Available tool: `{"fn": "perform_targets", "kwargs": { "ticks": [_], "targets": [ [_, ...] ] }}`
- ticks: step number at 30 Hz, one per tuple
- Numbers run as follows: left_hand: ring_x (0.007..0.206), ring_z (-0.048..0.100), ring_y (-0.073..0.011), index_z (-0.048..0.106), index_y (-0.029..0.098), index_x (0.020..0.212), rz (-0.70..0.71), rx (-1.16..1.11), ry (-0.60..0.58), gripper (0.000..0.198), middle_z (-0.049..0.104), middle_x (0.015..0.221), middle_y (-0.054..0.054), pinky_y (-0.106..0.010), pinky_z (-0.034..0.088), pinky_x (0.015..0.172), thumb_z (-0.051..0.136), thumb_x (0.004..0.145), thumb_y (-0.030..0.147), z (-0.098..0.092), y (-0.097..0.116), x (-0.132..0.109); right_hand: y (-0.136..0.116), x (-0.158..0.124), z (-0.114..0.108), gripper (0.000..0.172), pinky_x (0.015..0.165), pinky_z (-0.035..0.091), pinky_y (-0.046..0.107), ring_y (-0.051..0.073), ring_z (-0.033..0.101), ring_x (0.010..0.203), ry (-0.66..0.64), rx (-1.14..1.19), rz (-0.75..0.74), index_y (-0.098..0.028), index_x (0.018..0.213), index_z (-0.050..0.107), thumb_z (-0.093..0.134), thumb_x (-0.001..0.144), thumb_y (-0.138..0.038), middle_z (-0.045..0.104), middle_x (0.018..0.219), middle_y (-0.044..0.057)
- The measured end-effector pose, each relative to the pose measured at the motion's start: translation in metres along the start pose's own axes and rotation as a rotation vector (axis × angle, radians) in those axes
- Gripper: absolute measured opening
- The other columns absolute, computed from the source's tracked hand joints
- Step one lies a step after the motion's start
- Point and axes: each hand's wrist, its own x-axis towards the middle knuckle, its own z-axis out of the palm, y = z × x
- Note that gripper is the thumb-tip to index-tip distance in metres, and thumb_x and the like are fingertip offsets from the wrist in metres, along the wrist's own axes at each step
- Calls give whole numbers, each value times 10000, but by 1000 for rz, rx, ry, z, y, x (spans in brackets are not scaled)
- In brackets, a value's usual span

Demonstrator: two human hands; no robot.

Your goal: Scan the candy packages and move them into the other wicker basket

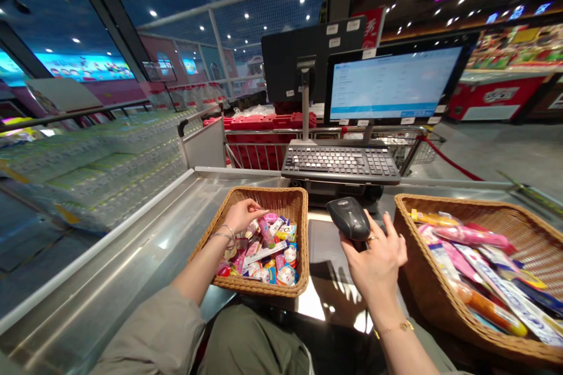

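Observation:
My right hand (pixel 379 261) grips a black handheld barcode scanner (pixel 349 218) over the steel checkout counter (pixel 145 246), its head pointing away from me. My left hand (pixel 243 214) reaches into a wicker basket (pixel 294 199) full of small colourful sweet packets (pixel 268 252); its fingers are curled together over the packets, and I cannot make out what they pinch. A second, larger wicker basket (pixel 440 205) to the right holds long wrapped snack packets (pixel 479 269).
A till keyboard (pixel 341 161) and lit touchscreen (pixel 393 83) stand behind the baskets, with a second monitor (pixel 303 55) turned away. Behind them are a metal trolley (pixel 264 149), red crates and a red rope. Shelves of bottled water (pixel 88 170) run along the left.

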Motion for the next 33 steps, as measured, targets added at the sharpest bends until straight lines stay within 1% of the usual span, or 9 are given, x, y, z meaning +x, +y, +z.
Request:
{"fn": "perform_targets", "kwargs": {
  "ticks": [5,9,13,16,19,22,25,28,33],
  "targets": [
    [715,661,-186,639,218,823,-99,145,-20,447,717,757,-24,-245,396,578,571,768,656,4,-6,-2,-1,0,-1,311,1093,187,665,343,376,1374,-6,6,6,-201,960,681,538,837,-448,649,1273,99],
    [804,696,-216,641,227,845,-157,291,-65,406,746,834,-61,-268,444,651,527,819,615,3,-12,-4,-2,0,-3,316,1104,175,661,333,363,1385,-12,15,15,-204,984,685,535,839,-442,647,1278,98],
    [915,703,-299,680,197,891,-210,441,-86,484,749,926,-162,-362,487,765,452,859,623,5,-17,-8,-3,0,-4,324,1108,172,657,334,366,1384,-22,16,23,-204,998,686,544,833,-445,644,1283,97],
    [1008,666,-368,699,136,947,-180,515,-76,591,717,1005,-252,-463,478,849,408,877,645,8,-19,-11,-3,0,-5,335,1113,168,648,337,371,1383,-25,17,30,-202,996,687,535,836,-454,643,1285,93],
    [1182,564,-381,690,162,1070,-49,531,-88,555,661,1191,-241,-522,414,970,465,870,628,10,-20,-13,-3,0,-4,345,1113,172,643,337,369,1385,-25,15,30,-202,1003,686,531,833,-460,644,1285,90],
    [1352,422,-323,658,331,1182,152,492,-194,482,579,1389,-90,-507,310,1100,631,787,606,12,-23,-13,-2,0,-4,346,1117,168,637,329,369,1386,-23,14,33,-202,1008,685,530,833,-457,644,1285,90],
    [1447,272,-350,632,447,1200,281,463,-300,555,478,1499,-4,-637,149,1140,755,677,585,15,-28,-12,-2,1,-4,336,1119,170,627,327,370,1384,-21,12,36,-202,998,689,535,832,-451,644,1283,93],
    [1460,226,-392,662,424,1152,325,462,-343,559,475,1500,-22,-743,11,1094,819,622,507,19,-34,-11,-2,1,-5,335,1116,170,628,334,375,1380,-20,11,35,-203,983,693,535,825,-453,648,1275,99],
    [1463,226,-386,705,325,964,336,472,-342,405,555,1424,-37,-741,-87,1080,843,597,427,25,-40,-10,-1,1,-5,341,1119,178,629,340,374,1383,-22,22,44,-203,987,693,540,822,-460,643,1284,94]
  ]
}}
